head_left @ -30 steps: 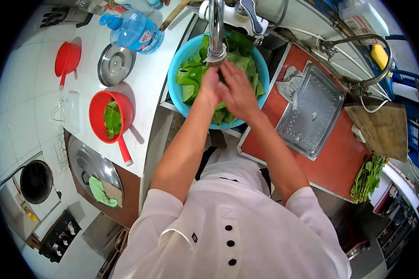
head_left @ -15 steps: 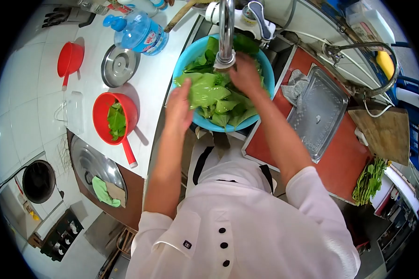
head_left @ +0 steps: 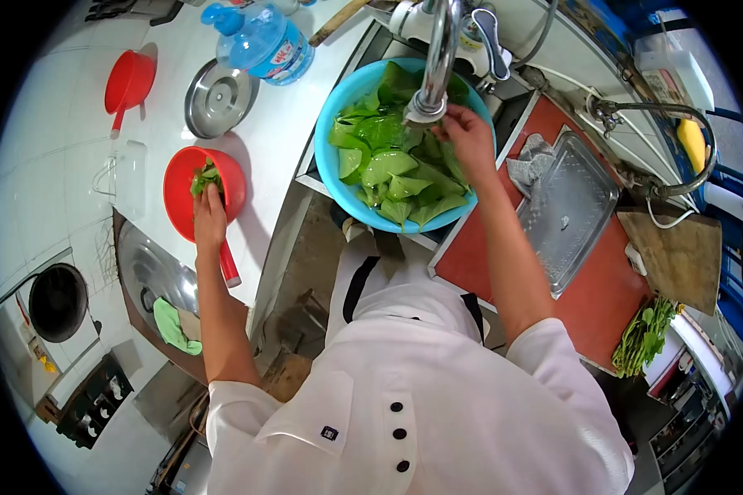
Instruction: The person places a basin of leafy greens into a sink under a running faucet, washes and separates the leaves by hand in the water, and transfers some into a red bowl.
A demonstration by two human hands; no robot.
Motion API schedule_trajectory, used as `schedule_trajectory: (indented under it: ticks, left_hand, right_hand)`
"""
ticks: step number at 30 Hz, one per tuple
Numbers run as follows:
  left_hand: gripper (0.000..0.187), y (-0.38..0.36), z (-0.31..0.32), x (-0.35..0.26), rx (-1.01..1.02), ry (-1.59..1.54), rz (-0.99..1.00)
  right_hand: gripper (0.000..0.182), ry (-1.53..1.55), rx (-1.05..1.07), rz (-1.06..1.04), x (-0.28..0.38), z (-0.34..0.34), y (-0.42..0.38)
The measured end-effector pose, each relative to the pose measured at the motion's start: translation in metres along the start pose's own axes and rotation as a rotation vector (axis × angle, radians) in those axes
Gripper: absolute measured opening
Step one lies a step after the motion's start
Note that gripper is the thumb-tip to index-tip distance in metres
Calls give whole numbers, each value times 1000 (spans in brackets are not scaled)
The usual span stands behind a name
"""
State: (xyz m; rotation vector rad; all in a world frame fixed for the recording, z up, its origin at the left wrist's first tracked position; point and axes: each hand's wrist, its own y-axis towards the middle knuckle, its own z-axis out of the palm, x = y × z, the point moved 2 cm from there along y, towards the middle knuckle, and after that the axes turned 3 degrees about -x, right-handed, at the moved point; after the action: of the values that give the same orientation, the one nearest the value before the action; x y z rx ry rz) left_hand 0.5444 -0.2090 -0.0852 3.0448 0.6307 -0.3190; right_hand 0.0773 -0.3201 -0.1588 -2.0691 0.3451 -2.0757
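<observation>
My left hand point(head_left: 210, 216) reaches into a red long-handled dipper point(head_left: 176, 186) on the white counter. Its fingers are closed around green leaves point(head_left: 205, 176). Over the right side of a light blue basin point(head_left: 325, 157) is my right hand point(head_left: 470, 142), beside the tap spout point(head_left: 426, 107). Its fingers are bent, and what they hold, if anything, is hidden. Broad leafy greens point(head_left: 394, 169) fill the basin and look wet.
A metal lid point(head_left: 220, 97) and a blue bottle point(head_left: 274, 51) stand on the counter near another red dipper point(head_left: 130, 82). Right of the basin lie a metal tray point(head_left: 571, 216), a grey cloth point(head_left: 532, 163), a wooden board point(head_left: 674, 252) and a bunch of greens point(head_left: 644, 337).
My left hand has moved left from the basin into the red dipper and closed on leaves there. My right hand has shifted slightly toward the basin's right rim.
</observation>
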Motion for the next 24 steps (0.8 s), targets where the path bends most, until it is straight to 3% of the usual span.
schedule_trajectory:
  ticks: [1,3,5,7,9,10,12,13,15,17,19,21,22,24]
  left_hand:
    - [58,0,4,-3,38,-128,-108]
    - [50,2,-1,-5,78,-196,-136]
    - [44,4,-9,-4,-63,-37,-178]
    - [44,4,-16,-9,-165,150,-49]
    - [41,4,-17,-15,-123,145,-14]
    - [41,7,-23,-25,-123,143,-4]
    - [38,2,-46,-59,-498,159,301]
    - [38,-6,-44,-71,-494,164,298]
    - [33,-15,-30,-109,-347,-225,375]
    - [29,-34,-5,-147,-194,-371,385]
    - [24,-58,17,-180,49,-693,209]
    - [23,-78,48,-191,273,-833,97]
    - [23,-86,57,-199,276,-834,96]
    - [23,-98,74,-214,509,-909,-25]
  right_hand:
    - [31,128,10,78,-1,1,-9]
    - [36,260,16,162,-8,1,-25]
    - [45,314,61,232,-16,7,-32]
    - [39,346,31,262,-29,12,-36]
    - [32,-199,68,184,-48,15,-31]
    - [32,-195,58,183,-48,18,-27]
    - [26,-706,-36,-157,-42,25,-28]
    - [26,-704,-30,-153,-45,28,-30]
    - [26,-865,91,-67,-47,38,-23]
    - [27,-812,13,-133,-11,34,-29]
    - [28,-760,-60,-194,-1,25,-25]
    - [31,-1136,-107,-610,-4,4,-1]
    - [31,-1138,-106,-607,-9,-2,11]
    - [34,-1347,-111,-852,-15,-5,32]
